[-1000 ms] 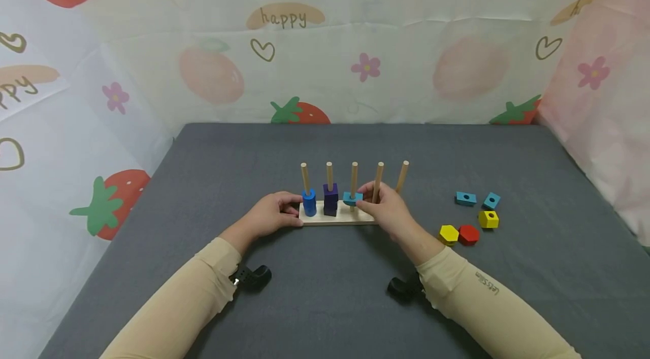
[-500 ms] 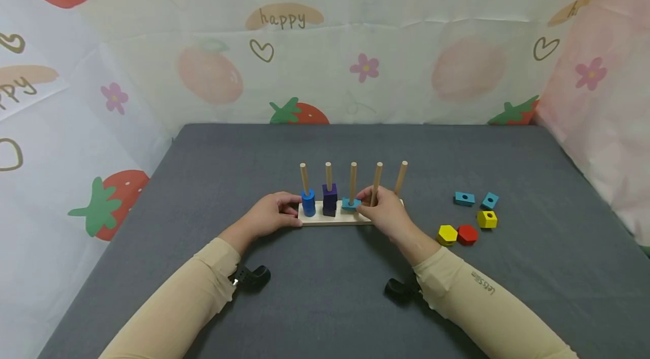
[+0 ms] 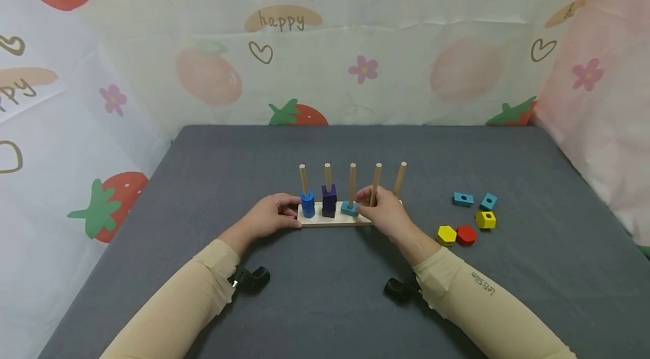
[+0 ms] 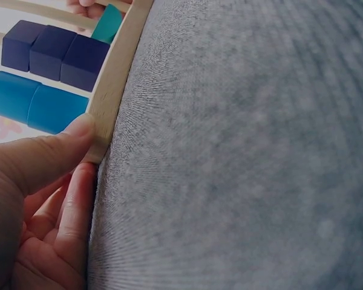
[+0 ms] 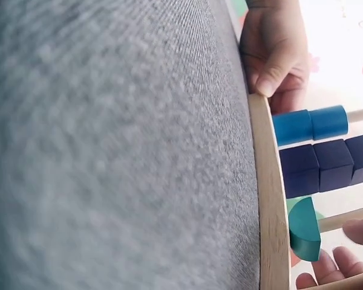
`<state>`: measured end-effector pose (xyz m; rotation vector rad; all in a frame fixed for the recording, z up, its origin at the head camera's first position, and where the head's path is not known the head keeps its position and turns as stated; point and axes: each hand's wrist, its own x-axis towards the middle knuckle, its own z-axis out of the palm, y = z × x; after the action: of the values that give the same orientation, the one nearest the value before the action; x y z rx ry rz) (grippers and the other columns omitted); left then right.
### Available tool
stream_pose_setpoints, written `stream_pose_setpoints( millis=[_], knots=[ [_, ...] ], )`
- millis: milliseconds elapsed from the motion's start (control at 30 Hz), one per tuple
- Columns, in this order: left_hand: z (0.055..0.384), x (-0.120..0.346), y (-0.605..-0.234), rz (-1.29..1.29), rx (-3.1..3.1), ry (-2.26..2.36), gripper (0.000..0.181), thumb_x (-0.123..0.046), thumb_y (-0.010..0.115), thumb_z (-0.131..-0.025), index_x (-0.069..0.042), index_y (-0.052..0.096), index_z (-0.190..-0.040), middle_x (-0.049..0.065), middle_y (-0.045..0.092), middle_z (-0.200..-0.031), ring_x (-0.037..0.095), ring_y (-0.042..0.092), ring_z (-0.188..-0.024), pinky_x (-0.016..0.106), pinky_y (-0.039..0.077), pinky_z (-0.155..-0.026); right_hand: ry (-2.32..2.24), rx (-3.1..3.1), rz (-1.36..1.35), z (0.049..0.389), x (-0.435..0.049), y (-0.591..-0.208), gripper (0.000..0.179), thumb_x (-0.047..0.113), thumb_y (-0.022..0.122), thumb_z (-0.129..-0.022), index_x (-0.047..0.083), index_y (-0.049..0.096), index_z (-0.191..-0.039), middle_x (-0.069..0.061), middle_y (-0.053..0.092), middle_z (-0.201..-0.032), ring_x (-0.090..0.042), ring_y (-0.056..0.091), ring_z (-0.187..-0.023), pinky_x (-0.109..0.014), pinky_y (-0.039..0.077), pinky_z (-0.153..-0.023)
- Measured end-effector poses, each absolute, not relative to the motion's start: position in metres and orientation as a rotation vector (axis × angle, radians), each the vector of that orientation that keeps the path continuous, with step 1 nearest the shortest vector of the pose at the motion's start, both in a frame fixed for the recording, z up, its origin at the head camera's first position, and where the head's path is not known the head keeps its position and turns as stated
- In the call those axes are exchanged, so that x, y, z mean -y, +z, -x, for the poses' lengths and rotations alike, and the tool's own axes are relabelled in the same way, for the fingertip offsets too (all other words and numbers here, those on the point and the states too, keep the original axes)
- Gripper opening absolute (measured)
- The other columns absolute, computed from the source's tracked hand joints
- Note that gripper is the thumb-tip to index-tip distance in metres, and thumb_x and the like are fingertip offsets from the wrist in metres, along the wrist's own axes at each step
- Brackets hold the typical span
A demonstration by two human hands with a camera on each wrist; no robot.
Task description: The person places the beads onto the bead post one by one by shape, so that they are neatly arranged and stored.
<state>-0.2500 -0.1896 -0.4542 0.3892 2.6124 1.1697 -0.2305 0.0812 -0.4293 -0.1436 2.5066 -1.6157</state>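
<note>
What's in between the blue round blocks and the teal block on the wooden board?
Three dark purple blocks in a stack stand between the blue round blocks and the teal block. Both wrist views show this.

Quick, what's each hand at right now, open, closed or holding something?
Left hand: closed, gripping the wooden base by its end.
Right hand: open, holding nothing, beside the teal block.

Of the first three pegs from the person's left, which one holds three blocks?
The second peg, with the dark purple blocks stacked on it. The first peg carries two blue cylinders; the third peg, one teal piece.
</note>
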Motion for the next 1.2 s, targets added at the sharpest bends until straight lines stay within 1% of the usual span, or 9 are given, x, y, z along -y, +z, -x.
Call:
stream_pose_setpoints(
  millis=[133,367,533,733,967,1200],
  knots=[
    [0.250,0.189,-0.454,-0.388,-2.609,1.183,0.053,-0.020,0.076,-0.075,-0.008,0.057,-0.123,0.002,0.060,-0.095,0.011,0.057,-0.080,0.028,0.045,-0.074,-1.638,-2.488,0.155,0.230,-0.082,-0.423,0.026,0.011,0.062,-0.087,0.004,0.055,-0.111,-0.012,0.058,-0.111,-0.027,0.054,-0.105,-0.043,0.040,-0.090],
    [0.248,0.190,-0.455,-0.379,-2.601,1.205,0.052,-0.018,0.076,-0.074,-0.006,0.058,-0.122,0.003,0.060,-0.096,0.010,0.058,-0.080,0.028,0.045,-0.073,-1.698,-2.451,0.206,0.230,-0.083,-0.402,0.033,0.012,0.061,-0.088,0.004,0.051,-0.119,-0.011,0.055,-0.120,-0.027,0.051,-0.112,-0.043,0.037,-0.095],
    [0.247,0.190,-0.454,-0.373,-2.603,1.204,0.052,-0.019,0.076,-0.074,-0.006,0.058,-0.121,0.003,0.060,-0.096,0.011,0.058,-0.080,0.028,0.045,-0.073,-1.674,-2.497,0.255,0.229,-0.084,-0.382,0.035,0.018,0.059,-0.090,0.008,0.049,-0.122,-0.008,0.054,-0.119,-0.025,0.050,-0.112,-0.043,0.036,-0.097],
    [0.248,0.189,-0.453,-0.362,-2.595,1.216,0.052,-0.018,0.077,-0.074,-0.006,0.058,-0.122,0.003,0.060,-0.095,0.011,0.057,-0.080,0.028,0.044,-0.072,-1.714,-2.473,0.338,0.227,-0.087,-0.358,0.038,0.018,0.057,-0.091,0.011,0.045,-0.126,-0.006,0.052,-0.119,-0.023,0.048,-0.113,-0.042,0.038,-0.095],
    [0.247,0.189,-0.453,-0.371,-2.605,1.198,0.051,-0.017,0.076,-0.075,-0.006,0.058,-0.122,0.003,0.062,-0.093,0.011,0.058,-0.079,0.028,0.045,-0.072,-1.793,-2.459,0.514,0.223,-0.094,-0.334,0.042,0.013,0.056,-0.091,0.007,0.042,-0.130,-0.009,0.051,-0.122,-0.024,0.047,-0.113,-0.040,0.039,-0.094],
    [0.248,0.189,-0.454,-0.359,-2.602,1.203,0.052,-0.019,0.076,-0.074,-0.008,0.058,-0.122,0.002,0.061,-0.095,0.011,0.058,-0.080,0.028,0.045,-0.073,-1.869,-2.372,0.579,0.219,-0.103,-0.320,0.043,0.012,0.055,-0.092,0.006,0.041,-0.132,-0.009,0.049,-0.123,-0.024,0.047,-0.115,-0.039,0.037,-0.096]
  ],
)
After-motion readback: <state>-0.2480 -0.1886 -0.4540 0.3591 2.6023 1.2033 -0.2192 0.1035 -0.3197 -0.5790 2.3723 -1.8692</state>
